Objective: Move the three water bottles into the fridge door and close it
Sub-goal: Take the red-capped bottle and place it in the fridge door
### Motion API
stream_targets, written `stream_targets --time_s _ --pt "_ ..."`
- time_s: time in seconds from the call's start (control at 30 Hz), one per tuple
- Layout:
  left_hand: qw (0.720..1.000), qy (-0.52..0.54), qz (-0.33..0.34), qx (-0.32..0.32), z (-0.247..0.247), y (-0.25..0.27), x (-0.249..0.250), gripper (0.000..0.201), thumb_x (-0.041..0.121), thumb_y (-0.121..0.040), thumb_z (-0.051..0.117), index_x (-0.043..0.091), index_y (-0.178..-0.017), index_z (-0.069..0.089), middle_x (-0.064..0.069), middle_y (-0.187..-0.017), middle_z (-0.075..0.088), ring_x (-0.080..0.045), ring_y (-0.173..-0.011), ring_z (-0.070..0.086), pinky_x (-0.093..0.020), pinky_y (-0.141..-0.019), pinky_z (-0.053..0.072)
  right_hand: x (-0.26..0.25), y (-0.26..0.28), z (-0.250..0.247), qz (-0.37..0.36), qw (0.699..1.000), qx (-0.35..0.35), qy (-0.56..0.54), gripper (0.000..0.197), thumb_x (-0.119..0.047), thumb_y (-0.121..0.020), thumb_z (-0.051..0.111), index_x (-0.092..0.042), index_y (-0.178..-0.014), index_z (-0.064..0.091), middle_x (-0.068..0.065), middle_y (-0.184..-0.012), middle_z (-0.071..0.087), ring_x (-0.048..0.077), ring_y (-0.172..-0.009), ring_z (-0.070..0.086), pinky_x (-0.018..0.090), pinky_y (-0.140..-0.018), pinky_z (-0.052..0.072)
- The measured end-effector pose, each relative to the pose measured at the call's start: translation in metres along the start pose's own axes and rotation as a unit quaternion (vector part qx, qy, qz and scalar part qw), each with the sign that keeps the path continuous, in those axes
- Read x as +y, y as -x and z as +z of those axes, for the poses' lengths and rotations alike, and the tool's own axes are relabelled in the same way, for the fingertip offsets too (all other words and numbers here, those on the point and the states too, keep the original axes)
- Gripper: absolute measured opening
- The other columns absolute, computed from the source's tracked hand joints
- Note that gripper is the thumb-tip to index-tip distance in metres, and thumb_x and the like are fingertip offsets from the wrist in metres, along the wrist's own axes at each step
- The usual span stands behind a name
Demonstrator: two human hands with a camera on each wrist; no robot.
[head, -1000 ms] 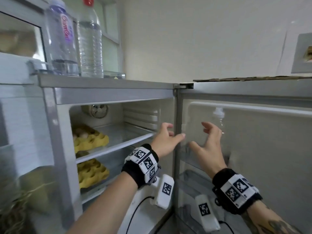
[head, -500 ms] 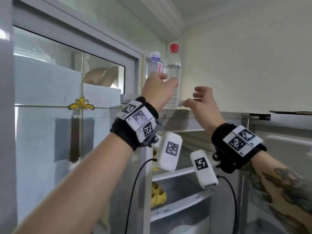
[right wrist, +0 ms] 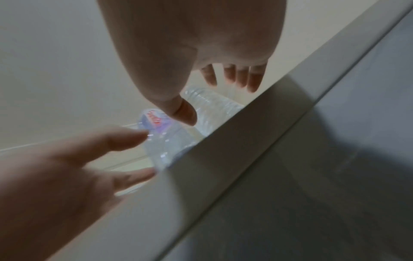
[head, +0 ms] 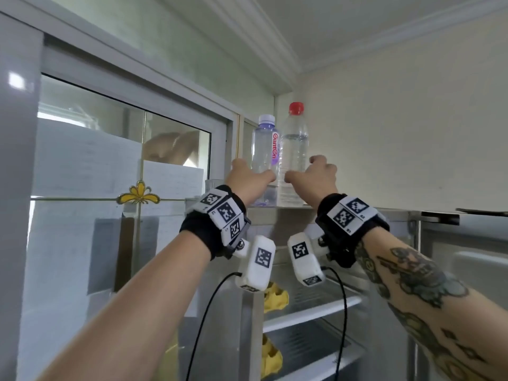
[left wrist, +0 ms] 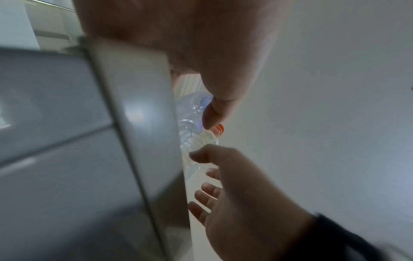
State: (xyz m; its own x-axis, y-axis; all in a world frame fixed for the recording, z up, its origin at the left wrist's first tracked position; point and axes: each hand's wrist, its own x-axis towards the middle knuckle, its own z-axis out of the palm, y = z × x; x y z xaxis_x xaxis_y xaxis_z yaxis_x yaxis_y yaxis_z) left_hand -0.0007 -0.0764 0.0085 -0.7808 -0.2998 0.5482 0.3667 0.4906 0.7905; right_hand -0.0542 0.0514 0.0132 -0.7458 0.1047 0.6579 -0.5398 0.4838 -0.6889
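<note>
Two water bottles stand side by side on the fridge top (head: 343,209): a purple-capped bottle (head: 264,144) with a red-lettered label and a taller red-capped bottle (head: 294,144). My left hand (head: 254,171) reaches round the purple-capped bottle (right wrist: 165,141), thumb in front, fingers spread to its left. My right hand (head: 302,171) straddles the red-capped bottle (right wrist: 212,104), thumb (right wrist: 185,113) on one side and fingers (right wrist: 234,77) on the other. In the wrist views neither hand's fingers have closed on a bottle. No third bottle is in view.
The fridge stands open below, with yellow egg trays (head: 275,295) on its shelves and the open door (head: 467,243) at the right. A frosted window (head: 123,174) is on the left. Wall and ceiling corner lie close behind the bottles.
Both hands rose from the fridge door shelf to the fridge top. In the last half second the left hand slid lower on the purple-capped bottle and the right hand reached the red-capped one.
</note>
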Motion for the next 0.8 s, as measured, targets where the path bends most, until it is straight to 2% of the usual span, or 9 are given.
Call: stream_targets --time_s 0.13,0.2,0.27,0.33,0.4,0.5,0.57,0.7,0.8 --pt "1.000 -0.007 0.015 0.001 0.002 -0.002 -0.005 0.078 0.031 -0.084 0.065 0.010 -0.146 0.022 -0.004 -0.127 0.045 -0.018 -0.100 0.046 -0.029 -0.079 0.037 0.010 -0.022 0.005 0.056 0.997 -0.044 0.003 0.091 -0.036 -0.075 0.072 -0.006 -0.144 0.021 0.014 -0.131 0.045 0.033 -0.119 0.051 0.038 -0.087 0.046" --pt "0.999 0.004 0.027 0.020 -0.001 0.001 -0.003 0.080 0.032 -0.083 0.066 0.012 -0.147 0.023 -0.005 -0.136 0.041 -0.017 -0.106 0.046 -0.029 -0.080 0.039 0.013 -0.028 0.009 0.039 0.995 -0.088 -0.006 0.080 -0.037 -0.074 0.076 -0.002 -0.137 0.039 0.009 -0.117 0.059 0.028 -0.105 0.061 0.038 -0.079 0.050" --pt "0.996 0.014 0.057 0.063 -0.002 0.005 0.002 0.077 0.033 -0.080 0.068 0.015 -0.144 0.029 -0.007 -0.139 0.038 -0.019 -0.114 0.046 -0.031 -0.088 0.044 0.015 -0.027 0.008 0.009 0.997 -0.079 0.009 0.057 -0.037 -0.070 0.079 -0.005 -0.113 0.062 0.010 -0.102 0.069 0.026 -0.092 0.067 0.040 -0.077 0.055" --pt "0.989 0.030 0.108 0.096 -0.001 0.013 0.012 0.066 0.029 -0.079 0.068 0.017 -0.136 0.038 -0.006 -0.134 0.040 -0.018 -0.113 0.047 -0.026 -0.088 0.045 0.016 -0.023 0.004 0.010 0.999 -0.042 0.019 0.056 -0.039 -0.067 0.080 -0.006 -0.107 0.060 0.010 -0.100 0.068 0.027 -0.091 0.066 0.039 -0.071 0.054" --pt "0.987 0.042 0.138 0.077 0.004 0.021 0.022 0.053 0.025 -0.082 0.066 0.018 -0.129 0.044 -0.004 -0.127 0.046 -0.014 -0.105 0.050 -0.015 -0.073 0.040 0.019 -0.018 -0.006 0.009 1.000 -0.011 0.019 0.062 -0.042 -0.067 0.079 -0.006 -0.112 0.055 0.006 -0.102 0.063 0.026 -0.093 0.062 0.031 -0.063 0.044" --pt "0.987 0.046 0.153 0.036 0.016 0.033 0.037 0.045 0.027 -0.083 0.064 0.018 -0.125 0.051 0.000 -0.117 0.056 -0.013 -0.101 0.057 -0.019 -0.071 0.040 0.023 -0.007 -0.029 -0.013 1.000 0.023 -0.005 0.051 -0.043 -0.070 0.075 -0.014 -0.102 0.049 -0.009 -0.084 0.053 0.018 -0.086 0.054 0.023 -0.053 0.033" --pt "0.986 0.041 0.160 0.018 0.027 0.040 0.046 0.049 0.030 -0.084 0.063 0.017 -0.130 0.050 0.001 -0.120 0.056 -0.013 -0.107 0.056 -0.020 -0.077 0.041 0.023 0.005 -0.048 -0.022 0.999 0.028 -0.019 0.048 -0.043 -0.068 0.075 -0.016 -0.099 0.051 -0.012 -0.082 0.056 0.015 -0.082 0.057 0.023 -0.057 0.039" --pt "0.985 0.038 0.163 -0.032 0.060 0.055 0.062 0.070 0.039 -0.084 0.063 0.018 -0.145 0.036 -0.002 -0.143 0.048 -0.015 -0.124 0.049 -0.023 -0.090 0.036 0.045 0.037 -0.089 -0.022 0.998 0.033 -0.049 0.073 -0.053 -0.053 0.075 -0.017 -0.114 0.057 0.000 -0.103 0.071 0.018 -0.094 0.068 0.042 -0.083 0.056" --pt "0.984 0.055 0.149 -0.085 0.098 0.073 0.064 0.081 0.047 -0.082 0.066 0.017 -0.148 0.030 -0.001 -0.139 0.050 -0.015 -0.123 0.051 -0.024 -0.091 0.038 0.075 0.071 -0.116 -0.031 0.998 0.012 -0.048 0.067 -0.044 -0.056 0.077 -0.021 -0.115 0.055 -0.002 -0.099 0.073 0.014 -0.090 0.070 0.043 -0.083 0.057"
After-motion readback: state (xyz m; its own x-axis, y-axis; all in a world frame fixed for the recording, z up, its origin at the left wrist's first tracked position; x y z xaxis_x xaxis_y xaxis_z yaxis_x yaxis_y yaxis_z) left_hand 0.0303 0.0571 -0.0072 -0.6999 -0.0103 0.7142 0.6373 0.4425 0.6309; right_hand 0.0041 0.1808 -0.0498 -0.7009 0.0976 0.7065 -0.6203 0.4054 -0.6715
